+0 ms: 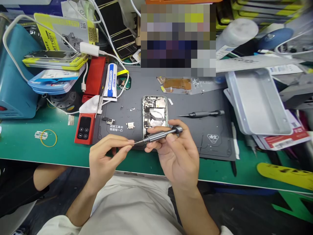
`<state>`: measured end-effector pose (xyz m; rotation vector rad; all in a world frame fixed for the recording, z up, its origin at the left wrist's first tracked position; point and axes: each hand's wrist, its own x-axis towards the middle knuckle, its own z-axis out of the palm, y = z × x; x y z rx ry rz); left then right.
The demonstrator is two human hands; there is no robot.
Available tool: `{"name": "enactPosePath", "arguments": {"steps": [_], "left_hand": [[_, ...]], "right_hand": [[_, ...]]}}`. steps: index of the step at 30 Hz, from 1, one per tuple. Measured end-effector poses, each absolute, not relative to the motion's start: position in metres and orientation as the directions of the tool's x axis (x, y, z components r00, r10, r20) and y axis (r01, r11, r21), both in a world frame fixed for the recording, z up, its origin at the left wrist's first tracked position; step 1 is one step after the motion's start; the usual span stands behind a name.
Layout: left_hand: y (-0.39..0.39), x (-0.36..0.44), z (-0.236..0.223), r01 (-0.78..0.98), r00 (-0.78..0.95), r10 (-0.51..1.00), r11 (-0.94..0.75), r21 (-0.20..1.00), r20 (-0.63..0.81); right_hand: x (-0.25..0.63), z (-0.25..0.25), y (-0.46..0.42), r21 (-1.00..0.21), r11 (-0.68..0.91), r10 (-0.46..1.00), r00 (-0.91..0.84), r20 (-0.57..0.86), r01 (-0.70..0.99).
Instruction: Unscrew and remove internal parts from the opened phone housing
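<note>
My right hand [177,156] grips a dark precision screwdriver [162,135] held sideways, its tip pointing left. My left hand [107,158] pinches thumb and forefinger together at that tip; whatever sits between them is too small to see. Just behind both hands, an opened phone [155,112] lies face down on a dark grey work mat [195,104], its inner boards and shields exposed. Two small loose parts [130,125] rest on the mat to the phone's left.
A second screwdriver [202,114] lies right of the phone. A red device [84,128] and a white tube [111,81] sit left. A metal tray [256,101] stands right, a blue machine [13,71] far left, with cables and packaging behind.
</note>
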<state>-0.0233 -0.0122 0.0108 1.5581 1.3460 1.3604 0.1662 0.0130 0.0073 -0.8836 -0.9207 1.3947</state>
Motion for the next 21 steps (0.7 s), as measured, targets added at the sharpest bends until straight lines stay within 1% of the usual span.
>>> {"name": "enactPosePath", "arguments": {"steps": [6,10,12,14,16,18,19,20,21], "left_hand": [[-0.013,-0.025,0.011,0.221,-0.056,0.967,-0.232,0.947,0.250],[-0.013,-0.025,0.012,0.216,-0.033,0.966,-0.242,0.946,0.255],[-0.014,-0.025,0.012,0.213,-0.034,0.968,-0.235,0.948,0.247],[-0.014,-0.024,0.013,0.217,-0.043,0.970,-0.226,0.950,0.240],[-0.014,-0.024,0.012,0.227,-0.053,0.970,-0.218,0.949,0.236],[-0.015,-0.024,0.011,0.237,-0.061,0.970,-0.213,0.948,0.233],[-0.016,-0.024,0.010,0.241,-0.063,0.971,-0.211,0.948,0.232],[-0.016,-0.025,0.009,0.243,-0.066,0.971,-0.209,0.947,0.231],[-0.016,-0.025,0.008,0.243,-0.069,0.970,-0.208,0.947,0.231]], "right_hand": [[0.167,0.006,0.013,-0.914,-0.023,0.999,-0.053,-0.002,-0.405],[0.169,0.005,0.015,-0.887,-0.060,0.997,-0.075,-0.029,-0.458],[0.170,0.005,0.015,-0.883,-0.053,0.998,-0.059,-0.029,-0.466],[0.171,0.008,0.014,-0.905,0.004,1.000,0.016,-0.003,-0.425],[0.171,0.011,0.013,-0.937,0.129,0.984,0.158,0.081,-0.325],[0.171,0.013,0.013,-0.942,0.299,0.911,0.339,0.234,-0.153],[0.173,0.012,0.013,-0.922,0.385,0.847,0.409,0.341,-0.028],[0.175,0.010,0.014,-0.885,0.452,0.775,0.440,0.453,0.113],[0.177,0.007,0.016,-0.820,0.511,0.703,0.422,0.572,0.259]]}}
